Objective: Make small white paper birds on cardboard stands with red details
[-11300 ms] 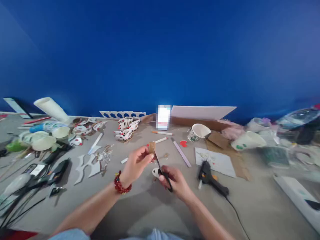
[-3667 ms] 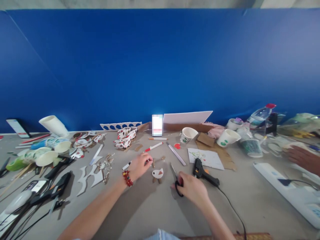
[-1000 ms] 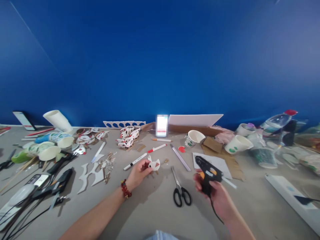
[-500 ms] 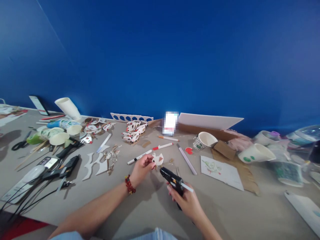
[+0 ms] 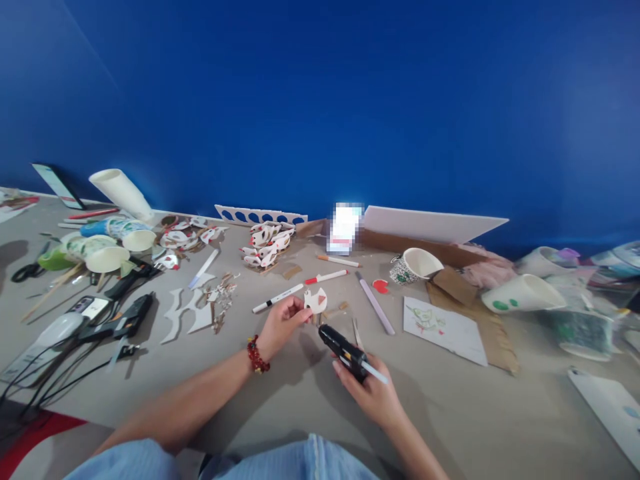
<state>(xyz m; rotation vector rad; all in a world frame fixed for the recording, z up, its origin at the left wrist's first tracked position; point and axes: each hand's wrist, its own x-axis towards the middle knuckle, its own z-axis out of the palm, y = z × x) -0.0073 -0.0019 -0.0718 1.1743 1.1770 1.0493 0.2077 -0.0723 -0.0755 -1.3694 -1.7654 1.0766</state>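
Pinched in the fingers of my left hand (image 5: 283,325) is a small white bird cutout (image 5: 316,301) with a reddish patch on its side. My right hand (image 5: 367,393) is wrapped round a black glue gun (image 5: 345,350), a pale glue stick jutting from its back end. The gun's nozzle points toward the cutout from just below it; whether they touch I cannot tell. Beyond my left hand lie a black-and-white marker (image 5: 278,298) and a red-and-white marker (image 5: 327,277). A cluster of white bird cutouts with red marks (image 5: 267,245) sits farther back.
To the left are white scraps (image 5: 189,312), a second glue gun (image 5: 120,320) with cables, paper cups (image 5: 110,257) and scissors (image 5: 31,267). On the right lie a patterned cup (image 5: 416,265), a drawing (image 5: 443,330) on cardboard and a lilac stick (image 5: 375,303). A lit phone (image 5: 344,230) stands by the blue wall.
The view has tilted, so the table things sit slightly higher. Both hands keep their hold, and the glue gun's nozzle stays just below the bird cutout.
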